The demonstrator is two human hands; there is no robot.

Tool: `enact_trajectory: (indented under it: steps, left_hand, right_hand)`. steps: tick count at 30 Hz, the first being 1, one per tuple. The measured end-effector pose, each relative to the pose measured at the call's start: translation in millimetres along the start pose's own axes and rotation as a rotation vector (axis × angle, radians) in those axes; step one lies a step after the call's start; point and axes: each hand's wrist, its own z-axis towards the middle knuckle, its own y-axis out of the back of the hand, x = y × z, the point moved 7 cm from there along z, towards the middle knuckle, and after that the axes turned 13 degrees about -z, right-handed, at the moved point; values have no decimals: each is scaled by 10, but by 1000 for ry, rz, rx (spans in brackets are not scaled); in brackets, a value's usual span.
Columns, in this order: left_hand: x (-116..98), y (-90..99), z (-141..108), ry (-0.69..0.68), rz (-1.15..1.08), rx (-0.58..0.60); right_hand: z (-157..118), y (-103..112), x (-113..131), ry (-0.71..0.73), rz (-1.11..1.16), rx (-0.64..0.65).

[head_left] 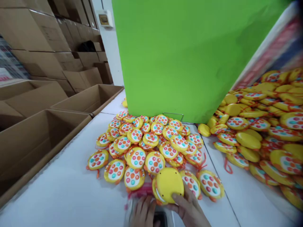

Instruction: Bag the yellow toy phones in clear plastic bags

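Observation:
My right hand (189, 206) grips a yellow toy (169, 185) between thumb and fingers, its plain yellow back with small dark screw holes turned up. Another toy's white edge shows just beneath it; whether I hold that one too, I cannot tell. My left hand (144, 212) reaches over a clear plastic container (169, 217), fingers stretched side by side and slightly blurred. Something dark (161, 218) lies in the container under the fingers. Bright pink pieces (145, 190) sit at its far edge. Beyond my hands spreads a pile of duck-like toys (134, 157) with coloured dots on white.
A tall green panel (175, 56) stands behind the pile. To the right rises a larger heap of the same toys (248, 140), with orange cords. Open cardboard boxes (44, 138) line the table's left edge. Stacked cartons (35, 31) fill the back left.

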Motion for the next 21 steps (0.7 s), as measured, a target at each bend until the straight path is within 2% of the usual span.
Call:
enact_trajectory:
  steps: [4,6,9,14,17,21]
  left_hand:
    - [25,72,112,71,-153,81]
    - [-9,110,117,70,-204,117]
    - [-77,136,77,54,-266,144]
    - [-149,153,-59,25,-297,118]
    - [-170,148,-132,34,-303,75]
    - [-163,112,-144,99,-279,32]
  right_hand:
    - [-115,209,-277,-62,21,-32]
    - [-171,268,-337,-43,15,-63]
    - [-237,265,-298,13,-22,-97]
    - [-277,163,-184,26,-221,-61]
    - [-222,121,-148,158,-525,-55]
    - [-16,-33,23,477,-927,-66]
